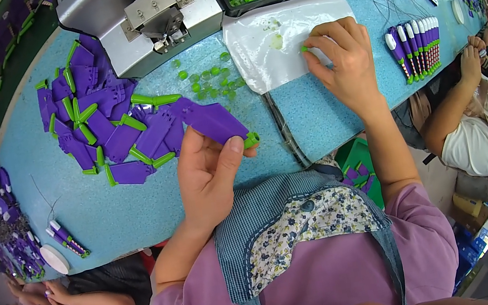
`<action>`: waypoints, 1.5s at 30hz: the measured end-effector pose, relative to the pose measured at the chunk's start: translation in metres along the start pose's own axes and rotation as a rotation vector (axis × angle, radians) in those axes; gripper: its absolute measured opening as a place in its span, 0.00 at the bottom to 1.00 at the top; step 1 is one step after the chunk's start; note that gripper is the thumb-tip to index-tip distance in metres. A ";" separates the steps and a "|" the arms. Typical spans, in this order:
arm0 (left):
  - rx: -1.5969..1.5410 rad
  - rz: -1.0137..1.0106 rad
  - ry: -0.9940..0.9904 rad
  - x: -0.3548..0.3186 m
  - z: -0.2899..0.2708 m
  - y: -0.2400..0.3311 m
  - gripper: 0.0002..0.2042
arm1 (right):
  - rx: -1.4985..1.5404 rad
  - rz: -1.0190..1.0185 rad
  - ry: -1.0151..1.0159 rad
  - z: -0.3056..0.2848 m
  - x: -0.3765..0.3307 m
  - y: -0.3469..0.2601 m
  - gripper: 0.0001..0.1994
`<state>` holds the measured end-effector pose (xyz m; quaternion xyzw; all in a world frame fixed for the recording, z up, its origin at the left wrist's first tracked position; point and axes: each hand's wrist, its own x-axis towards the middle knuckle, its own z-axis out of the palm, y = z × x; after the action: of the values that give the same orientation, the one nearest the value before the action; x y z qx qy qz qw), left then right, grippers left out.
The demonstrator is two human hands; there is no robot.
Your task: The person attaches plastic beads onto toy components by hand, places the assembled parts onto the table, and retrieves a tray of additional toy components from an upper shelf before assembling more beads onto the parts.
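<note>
Your left hand [204, 176] grips a purple piece [216, 121]; your right hand [344, 63] pinches a green bead [304, 48] over the white sheet [258, 48].

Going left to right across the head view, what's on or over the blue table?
Heap of purple-and-white pieces, white oval disc, pile of purple-and-green parts, left hand holding a purple part, right hand pinching a green piece, row of slim purple-and-white sticks, second white disc.
</note>
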<state>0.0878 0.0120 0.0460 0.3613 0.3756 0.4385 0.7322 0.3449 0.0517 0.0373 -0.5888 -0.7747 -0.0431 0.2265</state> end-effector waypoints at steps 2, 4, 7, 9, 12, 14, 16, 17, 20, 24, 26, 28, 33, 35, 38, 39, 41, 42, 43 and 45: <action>0.028 0.018 0.039 -0.002 -0.001 0.000 0.14 | 0.015 -0.004 0.004 -0.003 0.002 -0.002 0.09; 0.056 0.038 0.082 -0.003 -0.001 -0.001 0.14 | 0.034 -0.012 0.007 -0.007 0.002 -0.006 0.09; 0.153 0.126 0.143 -0.004 0.004 0.000 0.11 | 0.514 0.199 0.006 -0.020 0.000 -0.026 0.08; 0.182 0.165 0.127 -0.006 0.007 -0.002 0.10 | 0.829 0.303 -0.062 -0.024 -0.006 -0.041 0.08; 0.177 0.200 0.126 -0.008 0.009 -0.003 0.09 | 1.112 0.299 -0.146 -0.027 -0.010 -0.060 0.09; 0.185 0.224 0.133 -0.011 0.010 -0.001 0.09 | 1.149 0.286 -0.166 -0.025 -0.013 -0.067 0.09; 0.195 0.210 0.138 -0.015 0.010 0.003 0.09 | 1.157 0.279 -0.193 -0.024 -0.014 -0.072 0.08; 0.202 0.199 0.140 -0.016 0.009 0.004 0.10 | 1.138 0.272 -0.204 -0.023 -0.014 -0.074 0.08; 0.221 0.262 0.145 -0.017 0.008 -0.002 0.10 | 1.070 0.218 -0.207 -0.021 -0.014 -0.076 0.08; 0.286 0.211 0.116 -0.021 0.006 0.003 0.10 | 1.079 0.240 -0.239 -0.020 -0.024 -0.080 0.08; 0.290 0.121 0.083 -0.022 0.006 0.005 0.10 | 1.194 0.374 -0.297 -0.016 -0.033 -0.083 0.07; 0.229 0.074 0.067 -0.019 -0.001 0.003 0.09 | 1.170 0.403 -0.334 -0.014 -0.034 -0.087 0.07; 0.133 -0.065 0.152 -0.028 -0.015 0.004 0.14 | 1.015 0.189 -0.270 -0.006 -0.007 -0.078 0.06; 0.283 -0.113 0.143 -0.039 -0.024 0.002 0.15 | 0.716 0.080 -0.118 0.003 0.009 -0.073 0.07; 0.498 -0.180 0.150 -0.049 -0.030 0.003 0.17 | 0.494 -0.047 -0.095 0.023 0.018 -0.067 0.09; 0.639 -0.170 0.108 -0.048 -0.030 0.011 0.16 | 0.470 -0.068 -0.096 0.029 0.018 -0.065 0.09; 0.835 -0.069 0.122 -0.048 -0.037 0.017 0.12 | 0.431 -0.112 -0.100 0.030 0.019 -0.066 0.09; 0.968 0.077 0.192 -0.044 -0.041 0.022 0.10 | 0.375 -0.147 -0.104 0.031 0.020 -0.067 0.09; 1.098 0.226 0.260 -0.038 -0.045 0.027 0.09 | 0.371 -0.149 -0.099 0.033 0.020 -0.068 0.09; 1.360 0.420 0.325 -0.022 -0.058 0.033 0.12 | 0.385 -0.154 -0.100 0.033 0.020 -0.068 0.09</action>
<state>0.0184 0.0146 0.0528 0.7310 0.5917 0.2877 0.1810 0.2676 0.0604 0.0298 -0.4749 -0.8217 0.1177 0.2924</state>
